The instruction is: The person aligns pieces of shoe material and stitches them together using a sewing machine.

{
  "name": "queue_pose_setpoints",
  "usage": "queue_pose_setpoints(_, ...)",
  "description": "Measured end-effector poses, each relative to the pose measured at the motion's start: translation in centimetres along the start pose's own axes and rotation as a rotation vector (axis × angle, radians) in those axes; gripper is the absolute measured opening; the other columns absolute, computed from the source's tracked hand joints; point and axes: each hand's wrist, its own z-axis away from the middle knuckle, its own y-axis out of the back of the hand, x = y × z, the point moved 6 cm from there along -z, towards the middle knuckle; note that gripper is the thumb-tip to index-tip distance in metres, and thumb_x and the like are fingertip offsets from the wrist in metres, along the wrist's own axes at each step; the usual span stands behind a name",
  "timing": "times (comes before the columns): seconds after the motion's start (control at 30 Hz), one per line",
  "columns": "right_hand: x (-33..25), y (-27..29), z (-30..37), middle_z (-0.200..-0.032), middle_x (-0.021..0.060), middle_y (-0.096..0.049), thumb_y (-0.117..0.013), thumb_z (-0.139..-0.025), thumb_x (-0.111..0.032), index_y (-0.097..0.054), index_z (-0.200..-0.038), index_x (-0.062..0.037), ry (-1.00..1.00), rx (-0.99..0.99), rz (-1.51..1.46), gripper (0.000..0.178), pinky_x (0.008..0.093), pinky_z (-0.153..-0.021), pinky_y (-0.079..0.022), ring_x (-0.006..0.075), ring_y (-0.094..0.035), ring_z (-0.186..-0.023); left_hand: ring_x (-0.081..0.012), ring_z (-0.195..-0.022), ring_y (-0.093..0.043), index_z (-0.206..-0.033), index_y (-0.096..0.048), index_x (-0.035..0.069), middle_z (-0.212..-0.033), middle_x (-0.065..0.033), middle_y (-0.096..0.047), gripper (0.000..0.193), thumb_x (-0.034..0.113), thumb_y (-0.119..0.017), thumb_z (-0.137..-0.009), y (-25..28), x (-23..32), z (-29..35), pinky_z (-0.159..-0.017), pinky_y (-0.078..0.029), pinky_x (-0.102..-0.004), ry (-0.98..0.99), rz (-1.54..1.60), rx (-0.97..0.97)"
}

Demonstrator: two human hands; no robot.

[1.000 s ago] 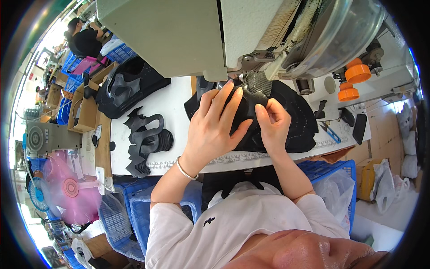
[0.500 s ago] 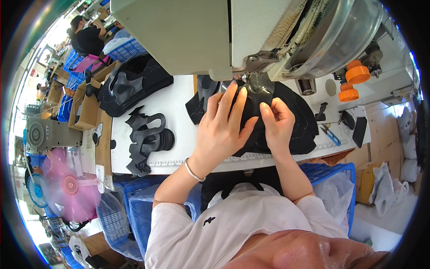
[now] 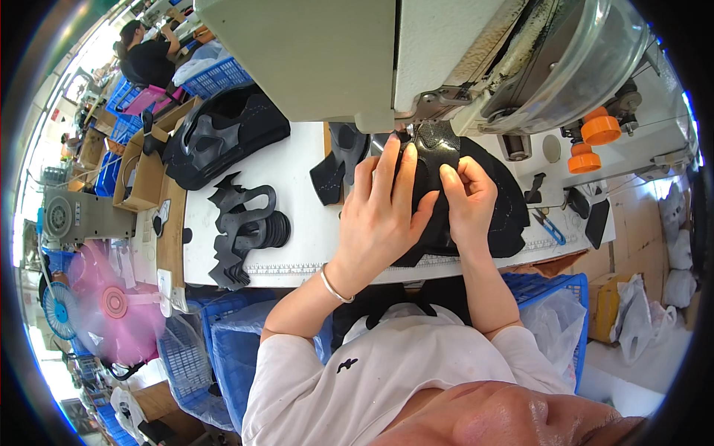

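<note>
Under the head of a sewing machine (image 3: 327, 67) lies a black shoe-upper piece (image 3: 507, 201) with a glossy mesh part (image 3: 437, 141). My left hand (image 3: 381, 215) rests on it, its fingers stretched out flat and their tips close to the needle area. That area is partly hidden by my fingertips and the machine. My right hand (image 3: 472, 199) is closed at the piece's right side, thumb against curled fingers, pinching the material. Left of my left hand, another black cut piece (image 3: 335, 167) lies partly beneath the machine.
On the white table, a stack of curvy black pieces (image 3: 242, 234) and a pile of black uppers (image 3: 223, 141) lie to the left. Blue thread snips (image 3: 549, 225) lie at right. Blue crates (image 3: 197, 364) stand below; a pink fan (image 3: 115, 301) is far left. Another person (image 3: 147, 56) sits in the background.
Both hands have shifted slightly to the right in the picture, as has the machine. The finger poses are nearly the same, and the black piece is still under the machine.
</note>
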Motion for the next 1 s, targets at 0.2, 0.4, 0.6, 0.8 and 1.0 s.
queue_pose_setpoints(0.2,-0.2,-0.1,-0.2,-0.063,-0.0106,-0.038,-0.063,-0.089,-0.008,-0.049,-0.07,-0.0062,-0.019,-0.009,-0.023,0.024,0.0184,-0.048,-0.022,-0.0023,-0.03,-0.057,-0.0346,-0.097,-0.054,-0.119,-0.058,-0.007,-0.124,-0.0208,-0.052,0.055,0.019,-0.076,-0.073,0.1,-0.1,0.0,-0.079,-0.052,-0.0371,0.017,0.045,0.007)
queue_pose_setpoints(0.4,0.3,0.6,-0.7,-0.065,-0.0102,-0.044,-0.064,-0.088,-0.006,-0.055,-0.074,-0.0039,-0.065,0.001,-0.07,0.017,0.0174,-0.05,-0.025,-0.0026,-0.034,-0.058,-0.0334,-0.092,-0.055,-0.118,-0.058,-0.008,-0.123,-0.0199,-0.053,0.053,0.02,-0.075,-0.076,1.0,-1.4,0.3,-0.081,-0.05,-0.0374,0.021,0.244,-0.07)
queue_pose_setpoints(0.6,0.9,0.7,-1.3,-0.066,-0.0095,-0.049,-0.065,-0.087,-0.005,-0.061,-0.081,-0.0011,-0.127,-0.001,-0.18,0.007,0.0166,-0.051,-0.027,-0.0027,-0.037,-0.058,-0.0323,-0.091,-0.058,-0.117,-0.059,-0.007,-0.126,-0.0194,-0.054,0.055,0.023,-0.076,-0.074,1.2,-1.8,0.9,-0.082,-0.05,-0.0374,-0.08,0.282,-0.088)
queue_pose_setpoints(0.8,1.2,1.1,-1.6,-0.067,-0.0102,-0.049,-0.065,-0.087,-0.005,-0.062,-0.082,-0.0022,-0.109,-0.037,-0.169,0.007,0.0165,-0.05,-0.025,-0.0031,-0.036,-0.057,-0.0325,-0.092,-0.059,-0.117,-0.059,-0.007,-0.127,-0.0192,-0.054,0.06,0.027,-0.078,-0.072,0.9,-1.8,1.0,-0.083,-0.051,-0.0376,-0.084,0.28,-0.078)
queue_pose_setpoints(1.0,0.6,1.2,-2.1,-0.067,-0.0104,-0.049,-0.064,-0.088,-0.006,-0.063,-0.081,-0.003,-0.118,-0.08,-0.153,0.008,0.0164,-0.052,-0.026,-0.0033,-0.036,-0.058,-0.0327,-0.094,-0.059,-0.12,-0.057,-0.008,-0.127,-0.0196,-0.054,0.065,0.032,-0.077,-0.072,0.9,-1.4,1.0,-0.084,-0.05,-0.0375,-0.091,0.261,-0.098)
